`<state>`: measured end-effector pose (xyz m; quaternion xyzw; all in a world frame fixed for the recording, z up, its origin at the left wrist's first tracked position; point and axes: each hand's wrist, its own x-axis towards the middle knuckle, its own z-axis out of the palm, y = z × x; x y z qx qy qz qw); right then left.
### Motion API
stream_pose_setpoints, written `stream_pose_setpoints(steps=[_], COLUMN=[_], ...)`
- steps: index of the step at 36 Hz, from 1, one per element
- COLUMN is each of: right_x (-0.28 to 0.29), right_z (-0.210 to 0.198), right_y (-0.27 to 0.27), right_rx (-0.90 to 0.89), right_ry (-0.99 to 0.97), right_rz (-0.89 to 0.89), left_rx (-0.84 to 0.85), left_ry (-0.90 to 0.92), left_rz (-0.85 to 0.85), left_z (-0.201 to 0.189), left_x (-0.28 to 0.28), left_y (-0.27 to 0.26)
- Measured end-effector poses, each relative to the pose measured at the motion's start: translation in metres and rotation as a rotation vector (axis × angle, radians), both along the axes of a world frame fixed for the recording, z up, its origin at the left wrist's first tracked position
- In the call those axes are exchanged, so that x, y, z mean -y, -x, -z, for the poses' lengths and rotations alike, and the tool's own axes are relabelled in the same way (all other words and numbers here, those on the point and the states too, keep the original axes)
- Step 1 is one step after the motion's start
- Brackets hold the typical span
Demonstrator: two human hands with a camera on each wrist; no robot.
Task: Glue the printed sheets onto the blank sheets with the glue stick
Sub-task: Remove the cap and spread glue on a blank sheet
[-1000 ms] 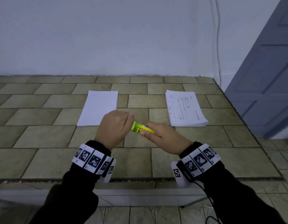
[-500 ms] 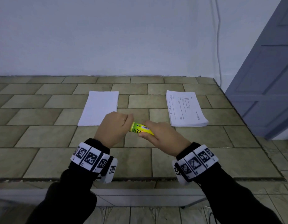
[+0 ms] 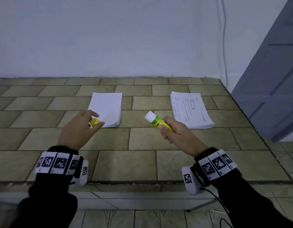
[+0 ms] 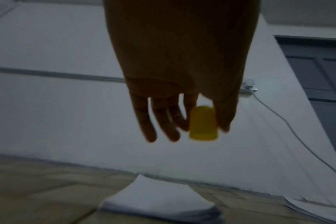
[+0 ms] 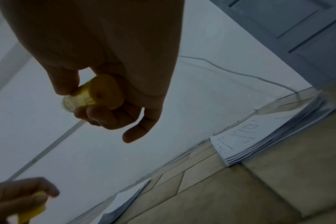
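your right hand (image 3: 178, 135) gripped the glue stick (image 3: 156, 120) low on its barrel, white tip bared and tilted up. your left hand (image 3: 78, 129) pinched the yellow cap (image 3: 94, 121) over the near corner of the blank sheets (image 3: 106, 107), which lay mid-tabletop. the printed sheets (image 3: 190, 109) sat toward the tabletop's right edge. the stick looked light, stiff and a bit slick, so holding near the base seemed wise. the paper would be thin and floppy; better lifted by a corner.

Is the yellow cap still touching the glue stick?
Apart. The head view shows the yellow cap pinched in the left hand, with bare table between it and the glue stick gripped by the right hand.
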<state>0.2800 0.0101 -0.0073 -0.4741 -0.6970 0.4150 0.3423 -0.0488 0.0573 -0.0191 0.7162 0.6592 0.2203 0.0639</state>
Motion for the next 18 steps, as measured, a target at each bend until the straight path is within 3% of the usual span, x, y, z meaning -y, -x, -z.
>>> stream_pose_setpoints(steps=[10, 15, 18], right_x=[0.005, 0.005, 0.005], right_z=[0.01, 0.016, 0.017], right_y=[0.009, 0.013, 0.015], right_rx=[-0.033, -0.09, -0.088], right_ry=[0.037, 0.077, 0.073], right_rz=[-0.026, -0.042, -0.03], left_rx=[-0.079, -0.12, -0.118], left_ry=[0.362, 0.44, 0.381], left_rz=[-0.181, -0.24, -0.277], left_z=[0.044, 0.043, 0.036], left_x=[0.017, 0.022, 0.025], left_y=[0.024, 0.028, 0.021])
